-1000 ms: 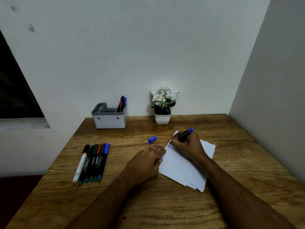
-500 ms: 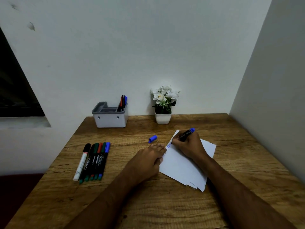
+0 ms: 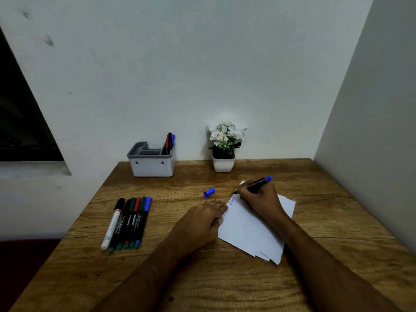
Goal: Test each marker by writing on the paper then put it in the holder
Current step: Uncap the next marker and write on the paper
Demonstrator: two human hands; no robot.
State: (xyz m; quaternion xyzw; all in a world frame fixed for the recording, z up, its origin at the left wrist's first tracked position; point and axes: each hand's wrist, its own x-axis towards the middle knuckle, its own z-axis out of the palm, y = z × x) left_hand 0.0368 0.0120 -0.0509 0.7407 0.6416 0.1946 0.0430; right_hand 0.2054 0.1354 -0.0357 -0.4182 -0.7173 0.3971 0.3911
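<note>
Blue marker (image 3: 258,183) sits pinched in the right hand's (image 3: 261,200) fingers, tip on the paper (image 3: 249,230) at its 11 o'clock corner. Left hand (image 3: 202,221) lies flat, fingers extended, pinning the sheet's 9 o'clock edge on the worktop (image 3: 225,284). Holder (image 3: 153,164) stands at 11 o'clock.

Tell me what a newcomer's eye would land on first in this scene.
First, the right hand writing with a blue marker on the white paper, while the left hand pins the sheet's left edge. Its blue cap lies loose on the wooden table just beyond. A row of markers waits at left, before the grey holder by the wall.
</note>
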